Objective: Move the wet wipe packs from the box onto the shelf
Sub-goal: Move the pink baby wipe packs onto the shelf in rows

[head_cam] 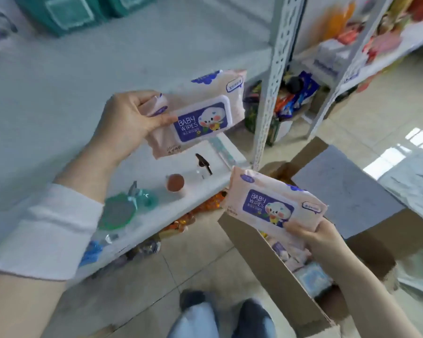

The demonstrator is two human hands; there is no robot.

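Left hand (130, 118) pinches end of baby wipes pack (200, 113), held over shelf (71, 81). Right hand (320, 236) grips corner of second pack (271, 203) above cardboard box (266, 259); more packs inside. Packs likely soft, squashy, film slick, moderately heavy. Best hold: across short end, beside rigid lid.

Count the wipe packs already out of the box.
2. The upper pack in the left hand, over the shelf; lower pack in the right hand, above the box. Others lie partly hidden inside.
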